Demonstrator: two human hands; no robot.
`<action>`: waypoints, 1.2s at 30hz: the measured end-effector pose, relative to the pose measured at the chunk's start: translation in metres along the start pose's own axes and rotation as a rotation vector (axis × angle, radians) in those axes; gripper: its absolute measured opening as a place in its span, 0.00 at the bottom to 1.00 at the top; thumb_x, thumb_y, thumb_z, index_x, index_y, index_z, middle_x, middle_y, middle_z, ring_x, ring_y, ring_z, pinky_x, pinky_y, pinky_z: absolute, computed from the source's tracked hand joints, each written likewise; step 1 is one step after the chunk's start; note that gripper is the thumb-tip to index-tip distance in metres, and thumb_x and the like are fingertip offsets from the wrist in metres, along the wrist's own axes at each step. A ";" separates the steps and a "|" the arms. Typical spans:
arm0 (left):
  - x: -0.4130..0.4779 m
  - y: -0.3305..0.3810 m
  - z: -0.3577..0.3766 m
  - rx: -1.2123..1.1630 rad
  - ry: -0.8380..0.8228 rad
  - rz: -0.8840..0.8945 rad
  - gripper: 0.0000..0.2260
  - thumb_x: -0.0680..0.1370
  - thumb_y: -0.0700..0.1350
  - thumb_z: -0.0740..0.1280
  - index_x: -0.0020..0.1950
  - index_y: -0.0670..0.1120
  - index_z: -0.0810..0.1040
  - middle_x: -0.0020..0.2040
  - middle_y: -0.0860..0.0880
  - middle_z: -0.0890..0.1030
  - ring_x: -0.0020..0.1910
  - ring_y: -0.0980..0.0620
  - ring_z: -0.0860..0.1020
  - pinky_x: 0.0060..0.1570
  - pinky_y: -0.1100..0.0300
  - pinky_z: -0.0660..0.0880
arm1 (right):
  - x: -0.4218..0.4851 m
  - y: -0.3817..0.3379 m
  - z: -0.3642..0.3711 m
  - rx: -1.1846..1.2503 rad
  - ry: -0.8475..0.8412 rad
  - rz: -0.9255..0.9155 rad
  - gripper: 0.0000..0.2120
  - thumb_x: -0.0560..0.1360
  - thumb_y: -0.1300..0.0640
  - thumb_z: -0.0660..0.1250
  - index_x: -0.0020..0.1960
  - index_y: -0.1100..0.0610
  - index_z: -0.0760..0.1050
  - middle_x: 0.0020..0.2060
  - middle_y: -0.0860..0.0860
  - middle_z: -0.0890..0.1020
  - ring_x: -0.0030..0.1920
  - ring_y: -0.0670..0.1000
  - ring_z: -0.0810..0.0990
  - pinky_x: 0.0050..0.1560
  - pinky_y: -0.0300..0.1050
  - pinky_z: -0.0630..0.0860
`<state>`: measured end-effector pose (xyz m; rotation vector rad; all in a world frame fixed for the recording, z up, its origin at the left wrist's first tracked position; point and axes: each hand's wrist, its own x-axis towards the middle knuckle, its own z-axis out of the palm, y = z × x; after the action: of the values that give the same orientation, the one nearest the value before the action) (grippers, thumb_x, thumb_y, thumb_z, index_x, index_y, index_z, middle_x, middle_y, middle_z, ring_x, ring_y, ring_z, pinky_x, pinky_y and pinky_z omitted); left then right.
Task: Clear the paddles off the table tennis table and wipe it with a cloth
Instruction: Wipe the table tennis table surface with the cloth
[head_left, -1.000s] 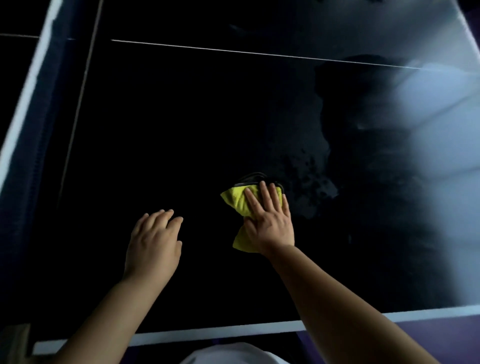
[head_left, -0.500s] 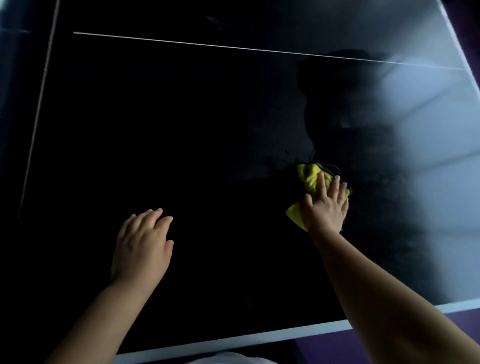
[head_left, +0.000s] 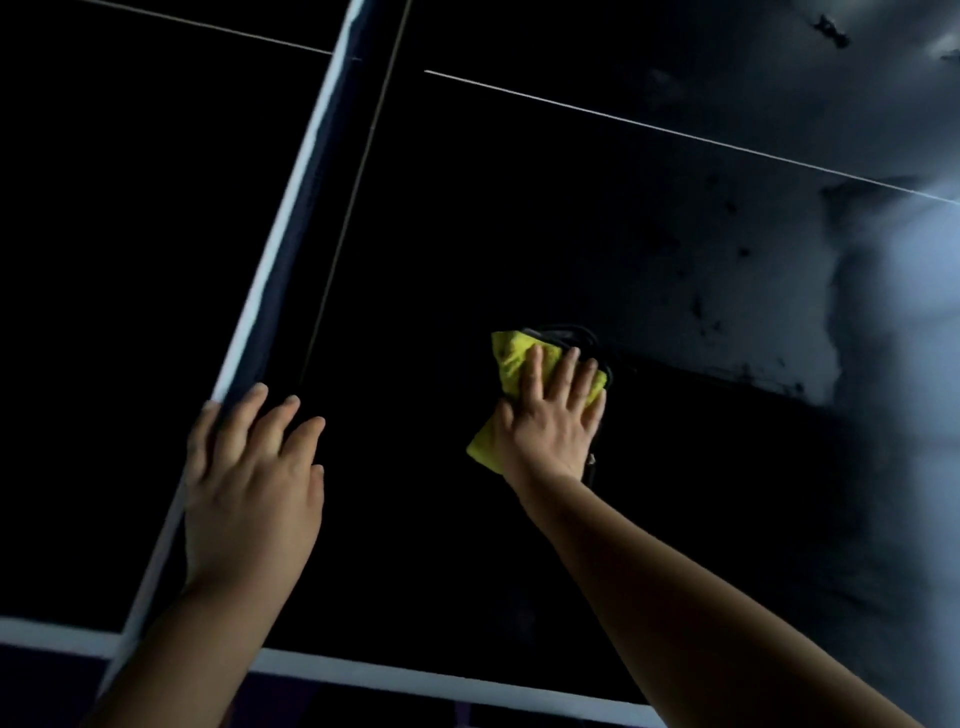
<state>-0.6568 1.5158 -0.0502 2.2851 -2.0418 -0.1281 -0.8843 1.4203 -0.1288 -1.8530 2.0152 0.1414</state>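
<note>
Right hand (head_left: 550, 421) flat, fingers straight, pressing cloth (head_left: 511, 358) on table (head_left: 519, 208), mid-surface. Cloth has swept back left toward net (head_left: 291, 218) versus 0.5 s ago. Left hand (head_left: 249, 483) spread flat, now beside net.

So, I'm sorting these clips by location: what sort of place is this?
Likely a games room or sports hall, though no walls show. The dark table has a white edge line and a thin centre line, and a net crosses it: table tennis.
</note>
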 end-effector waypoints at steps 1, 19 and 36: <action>-0.002 -0.009 0.000 0.002 -0.003 -0.008 0.16 0.73 0.43 0.64 0.59 0.41 0.79 0.62 0.40 0.77 0.69 0.40 0.66 0.71 0.43 0.54 | -0.001 -0.021 0.005 -0.010 -0.013 -0.045 0.38 0.79 0.42 0.53 0.79 0.49 0.34 0.77 0.58 0.35 0.76 0.60 0.30 0.74 0.61 0.33; 0.009 -0.016 0.009 0.084 -0.129 -0.010 0.18 0.68 0.40 0.73 0.57 0.41 0.80 0.61 0.40 0.78 0.69 0.40 0.66 0.71 0.42 0.55 | 0.029 -0.117 0.032 -0.106 0.001 -0.654 0.32 0.77 0.45 0.56 0.79 0.44 0.51 0.80 0.51 0.48 0.79 0.53 0.41 0.77 0.55 0.41; 0.095 0.187 0.099 -0.113 0.022 0.320 0.17 0.74 0.48 0.63 0.57 0.41 0.79 0.56 0.42 0.80 0.54 0.43 0.73 0.57 0.51 0.64 | 0.086 0.266 -0.073 0.044 0.167 0.100 0.37 0.71 0.42 0.53 0.79 0.43 0.51 0.80 0.48 0.49 0.79 0.51 0.43 0.77 0.49 0.41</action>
<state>-0.8421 1.4007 -0.1291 1.8598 -2.2902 -0.1908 -1.1636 1.3466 -0.1428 -1.7904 2.2049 -0.0315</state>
